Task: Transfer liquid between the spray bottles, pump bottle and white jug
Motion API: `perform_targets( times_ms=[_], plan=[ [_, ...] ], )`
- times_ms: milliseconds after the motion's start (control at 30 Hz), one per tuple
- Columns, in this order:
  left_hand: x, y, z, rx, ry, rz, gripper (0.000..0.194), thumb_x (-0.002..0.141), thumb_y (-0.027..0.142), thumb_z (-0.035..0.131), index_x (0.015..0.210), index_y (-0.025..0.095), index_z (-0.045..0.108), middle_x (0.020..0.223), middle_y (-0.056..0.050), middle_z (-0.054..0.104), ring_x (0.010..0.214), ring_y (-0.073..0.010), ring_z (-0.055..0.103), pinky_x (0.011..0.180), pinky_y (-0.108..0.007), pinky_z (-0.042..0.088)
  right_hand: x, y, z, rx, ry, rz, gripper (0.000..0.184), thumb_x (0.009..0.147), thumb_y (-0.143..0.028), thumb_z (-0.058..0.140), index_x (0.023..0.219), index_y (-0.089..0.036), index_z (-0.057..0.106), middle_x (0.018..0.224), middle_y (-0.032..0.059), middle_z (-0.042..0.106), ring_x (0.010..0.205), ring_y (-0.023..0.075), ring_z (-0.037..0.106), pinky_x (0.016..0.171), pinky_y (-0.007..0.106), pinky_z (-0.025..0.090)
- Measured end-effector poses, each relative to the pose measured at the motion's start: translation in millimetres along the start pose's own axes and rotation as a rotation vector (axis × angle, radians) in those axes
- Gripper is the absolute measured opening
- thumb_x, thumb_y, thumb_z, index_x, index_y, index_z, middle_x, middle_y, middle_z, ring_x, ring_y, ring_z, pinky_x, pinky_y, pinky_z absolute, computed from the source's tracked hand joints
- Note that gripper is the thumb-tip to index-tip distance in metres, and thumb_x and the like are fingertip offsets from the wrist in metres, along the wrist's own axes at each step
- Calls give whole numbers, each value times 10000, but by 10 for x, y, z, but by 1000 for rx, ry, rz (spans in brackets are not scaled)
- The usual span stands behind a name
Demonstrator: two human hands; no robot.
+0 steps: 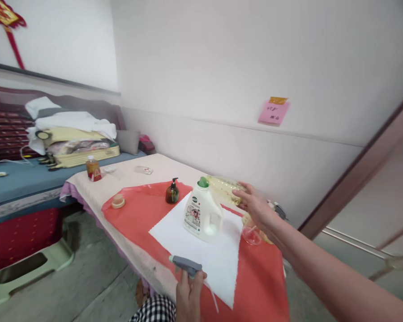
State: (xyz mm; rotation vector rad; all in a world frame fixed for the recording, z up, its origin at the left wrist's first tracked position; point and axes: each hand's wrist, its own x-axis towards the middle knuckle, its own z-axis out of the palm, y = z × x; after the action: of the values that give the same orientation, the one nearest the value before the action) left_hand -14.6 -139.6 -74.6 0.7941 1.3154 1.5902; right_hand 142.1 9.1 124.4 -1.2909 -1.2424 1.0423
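My left hand [190, 293] is closed around a grey trigger spray head [187, 264], with its thin tube trailing down to the right. My right hand [251, 201] reaches past a white detergent jug [201, 214], its fingers curled at the end of a clear plastic bottle [223, 188] with yellowish contents. That bottle lies sideways behind the jug's neck; whether it rests on the table is hidden. At the jug's mouth shows a green part [203, 182]; I cannot tell whether it belongs to jug or bottle. The jug stands upright on a white cloth [218, 268].
On the red cloth [134, 223] are a dark pump bottle [172, 192], a small beige lidded tub [118, 201] and, at right, a clear pinkish dish [251, 235]. An amber bottle [93, 169] stands at the table's left end. A green stool [36, 268] is at lower left.
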Motion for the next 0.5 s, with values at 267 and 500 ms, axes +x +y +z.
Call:
perform_targets(
  times_ms=[267, 500],
  plan=[
    [-25, 27, 19, 43, -100, -22, 452, 829, 610, 516, 849, 174, 635, 810, -95, 691, 811, -242, 631, 792, -348, 453, 273, -300, 100, -436, -14, -94, 584, 647, -480, 758, 1177, -308, 583, 1078, 55, 643, 1017, 277, 585, 856, 409, 446],
    [-63, 95, 35, 39, -179, -22, 491, 835, 631, 503, 924, 165, 629, 808, -79, 687, 805, -235, 624, 741, -328, 443, 619, -570, 223, -650, 39, -174, 647, 582, -560, 774, 1121, -261, 578, 1128, 96, 622, 997, 297, 586, 793, 427, 455]
  ],
)
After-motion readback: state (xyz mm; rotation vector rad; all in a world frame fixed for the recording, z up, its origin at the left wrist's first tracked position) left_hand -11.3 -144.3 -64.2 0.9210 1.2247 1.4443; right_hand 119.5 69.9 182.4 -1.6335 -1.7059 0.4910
